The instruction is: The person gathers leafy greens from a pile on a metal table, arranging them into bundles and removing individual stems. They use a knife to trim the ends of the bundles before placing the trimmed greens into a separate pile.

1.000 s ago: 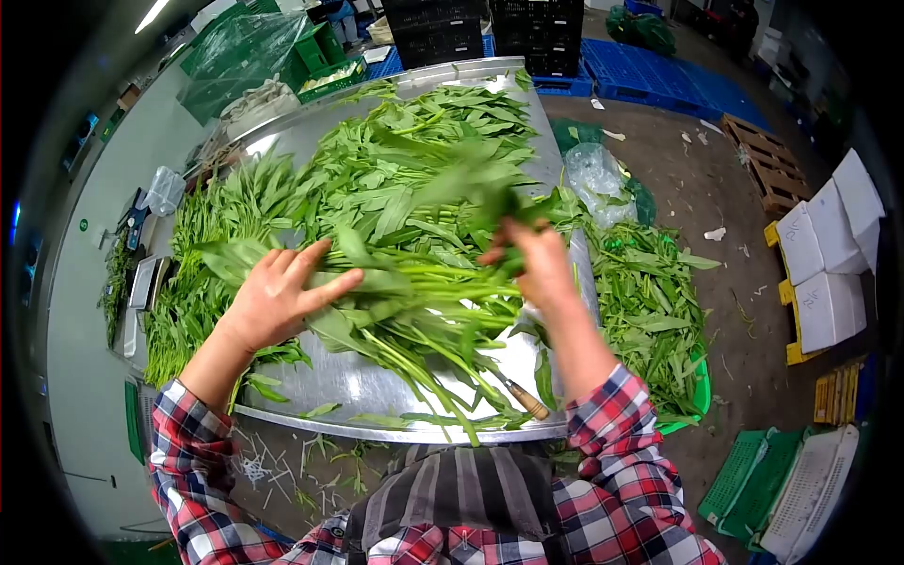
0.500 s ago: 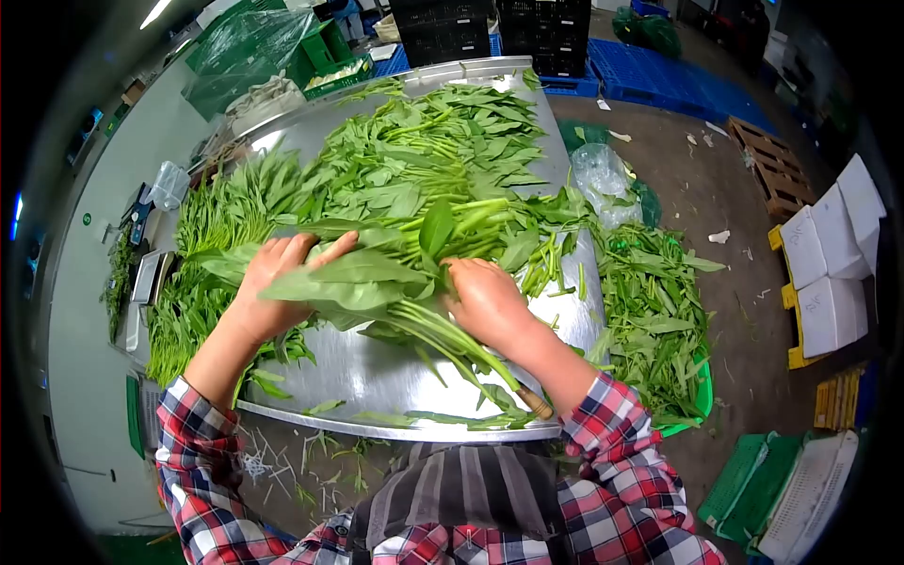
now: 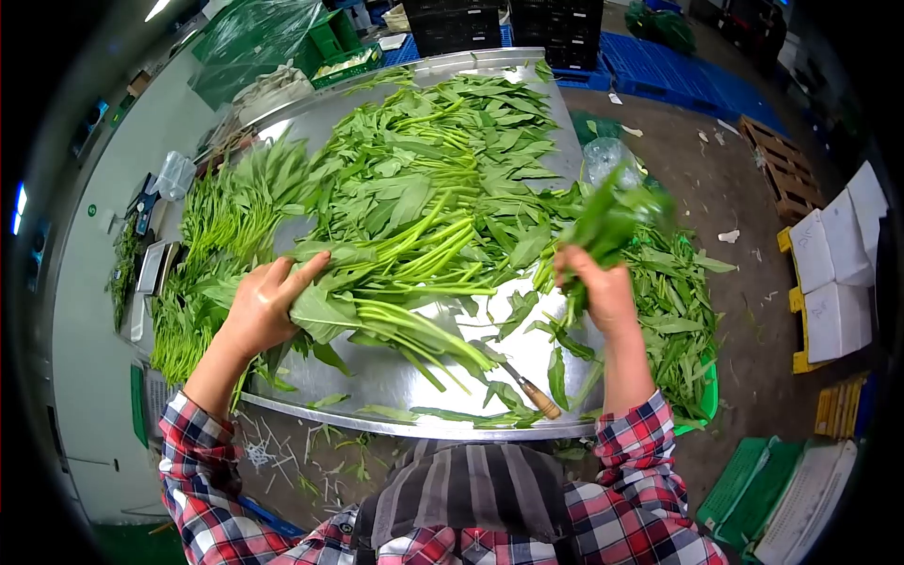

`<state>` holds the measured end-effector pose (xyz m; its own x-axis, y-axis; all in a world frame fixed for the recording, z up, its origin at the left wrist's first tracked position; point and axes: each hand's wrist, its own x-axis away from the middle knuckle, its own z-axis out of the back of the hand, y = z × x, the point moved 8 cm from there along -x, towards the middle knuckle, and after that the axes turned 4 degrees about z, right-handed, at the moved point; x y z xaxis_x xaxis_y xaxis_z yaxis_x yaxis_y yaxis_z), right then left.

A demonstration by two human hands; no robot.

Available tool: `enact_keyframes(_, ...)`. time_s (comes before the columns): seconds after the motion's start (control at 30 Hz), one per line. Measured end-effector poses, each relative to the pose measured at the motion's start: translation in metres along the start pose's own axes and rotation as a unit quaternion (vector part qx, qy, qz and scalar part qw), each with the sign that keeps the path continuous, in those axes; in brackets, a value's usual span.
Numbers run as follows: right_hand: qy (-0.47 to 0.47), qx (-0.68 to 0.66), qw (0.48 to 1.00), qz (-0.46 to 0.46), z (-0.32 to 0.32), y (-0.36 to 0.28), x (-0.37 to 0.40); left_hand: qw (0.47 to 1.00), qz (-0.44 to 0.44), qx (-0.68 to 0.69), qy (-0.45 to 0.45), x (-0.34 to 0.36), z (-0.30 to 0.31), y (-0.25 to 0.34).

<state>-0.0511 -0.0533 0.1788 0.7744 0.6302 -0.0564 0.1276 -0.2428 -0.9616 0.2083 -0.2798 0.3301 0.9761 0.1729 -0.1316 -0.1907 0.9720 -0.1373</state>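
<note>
My left hand [image 3: 259, 311] is closed round the leafy end of a bunch of water spinach [image 3: 400, 325], whose long pale-green stems point to the right over the steel table [image 3: 452, 330]. At the table's right side, my right hand [image 3: 603, 290] grips a tuft of loose leaves [image 3: 610, 221], blurred by motion. Between the hands and nearer to me lies a knife with a wooden handle [image 3: 539, 397], its blade partly under stems and leaves. A broad heap of water spinach [image 3: 414, 141] covers the far part of the table.
Beyond the right edge stands a green-rimmed basket [image 3: 708, 400] heaped with leaves. Trimmed bundles [image 3: 202, 282] line the left side. White boxes [image 3: 833, 311] and a wooden pallet [image 3: 782, 169] are on the right; black crates [image 3: 556, 33] stand behind.
My right hand has moved right and up, away from the bunch, with a tuft of leaves in it. My left hand keeps its hold. More of the knife shows.
</note>
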Motion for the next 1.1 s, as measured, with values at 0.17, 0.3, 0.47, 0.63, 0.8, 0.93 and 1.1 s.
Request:
enact_keyframes(0.17, -0.246, 0.383, 0.854, 0.252, -0.114, -0.032, 0.015, 0.999, -0.040, 0.003, 0.025, -0.008, 0.008, 0.014)
enact_keyframes(0.3, -0.297, 0.461, 0.798, 0.249, -0.132, -0.004, 0.017, 0.998, -0.059, 0.017, 0.034, -0.002, 0.001, 0.012)
enact_keyframes(0.47, -0.216, 0.532, 0.812, 0.101, -0.056, -0.004, -0.006, 0.959, 0.084, 0.244, -0.114, 0.020, -0.034, -0.010)
enact_keyframes(0.63, -0.140, 0.608, 0.781, 0.023, 0.017, 0.018, -0.011, 0.521, 0.439, 0.619, -0.391, 0.147, -0.131, -0.004)
enact_keyframes(0.8, -0.132, 0.683, 0.718, -0.039, 0.031, 0.055, 0.025, 0.298, 0.605, 0.671, -0.308, 0.242, -0.167, 0.044)
enact_keyframes(0.93, -0.132, 0.568, 0.802, 0.132, -0.021, 0.061, 0.044, 0.280, 0.600, 0.685, -0.306, 0.258, -0.160, 0.064)
enact_keyframes(1.1, -0.295, 0.442, 0.843, 0.077, -0.128, 0.080, 0.087, 0.300, 0.563, 0.722, -0.267, 0.260, -0.164, 0.075)
